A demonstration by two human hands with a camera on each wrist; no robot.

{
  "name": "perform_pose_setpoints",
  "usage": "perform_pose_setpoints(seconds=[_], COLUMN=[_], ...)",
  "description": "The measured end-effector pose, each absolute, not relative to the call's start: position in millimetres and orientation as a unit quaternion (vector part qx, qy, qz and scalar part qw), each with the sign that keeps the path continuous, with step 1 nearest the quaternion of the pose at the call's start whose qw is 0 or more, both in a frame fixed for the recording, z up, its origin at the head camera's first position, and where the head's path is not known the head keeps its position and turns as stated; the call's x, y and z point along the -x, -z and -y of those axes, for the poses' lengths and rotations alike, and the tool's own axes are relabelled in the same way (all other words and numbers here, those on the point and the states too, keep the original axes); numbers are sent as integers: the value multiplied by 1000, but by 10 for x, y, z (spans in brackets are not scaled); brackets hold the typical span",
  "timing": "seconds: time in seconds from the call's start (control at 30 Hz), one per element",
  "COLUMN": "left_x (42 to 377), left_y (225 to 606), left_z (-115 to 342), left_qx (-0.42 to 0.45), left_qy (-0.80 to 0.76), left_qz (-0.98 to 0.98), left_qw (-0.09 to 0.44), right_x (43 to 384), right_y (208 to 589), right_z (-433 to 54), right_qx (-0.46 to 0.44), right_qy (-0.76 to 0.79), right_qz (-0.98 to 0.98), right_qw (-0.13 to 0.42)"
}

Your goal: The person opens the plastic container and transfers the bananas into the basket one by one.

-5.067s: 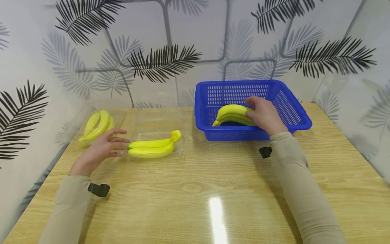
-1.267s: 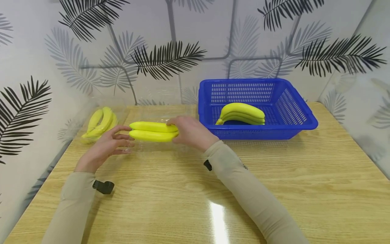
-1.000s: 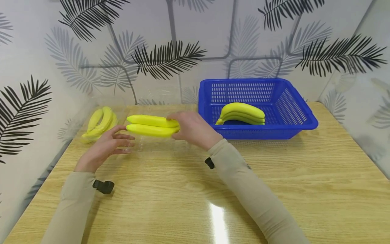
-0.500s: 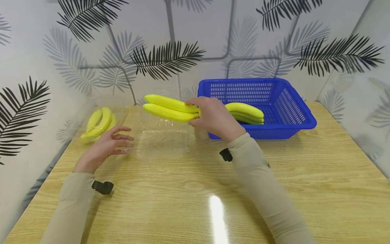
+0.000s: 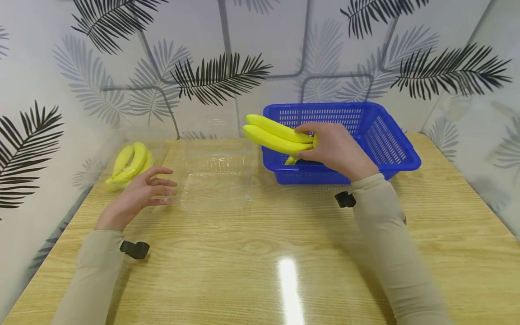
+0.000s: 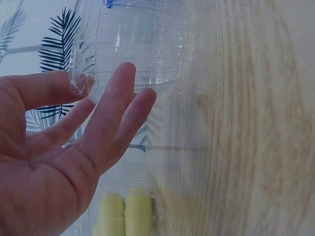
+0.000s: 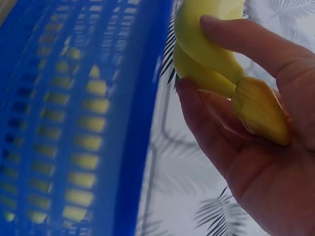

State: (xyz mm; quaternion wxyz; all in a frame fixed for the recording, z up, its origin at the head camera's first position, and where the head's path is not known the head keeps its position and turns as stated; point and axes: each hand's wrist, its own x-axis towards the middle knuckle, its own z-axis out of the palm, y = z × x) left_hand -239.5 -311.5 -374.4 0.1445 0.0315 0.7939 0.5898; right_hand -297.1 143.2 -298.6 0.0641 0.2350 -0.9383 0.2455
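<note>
My right hand grips a bunch of two yellow bananas by its stem end, over the front left of the blue basket. In the right wrist view, the thumb lies on one side of the bananas and the fingers on the other. Another banana bunch lies in the basket, mostly hidden behind the right hand; its yellow shows through the slots. My left hand has its fingers loosely extended at the left edge of a clear plastic box, fingertips right at the rim.
At the back left, a second clear plastic box holds a bunch of bananas. All stand on a wooden table against a wall with a leaf pattern.
My right hand let go of the bunch in the basket, took the two-banana bunch out of the clear box and carried it right, over the basket. The left hand has hardly moved.
</note>
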Motion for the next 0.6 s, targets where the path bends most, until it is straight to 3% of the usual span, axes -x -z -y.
perform_pose_setpoints(seconds=[0.6], left_x=[2374], left_y=[3752], left_z=[3109], left_qx=[-43], left_qy=[-592], left_qz=[-792], left_qw=[141], right_x=[3260], right_y=[3205], right_z=[-2192], right_qx=[-187], right_qy=[-229], right_qz=[955], right_qw=[-39])
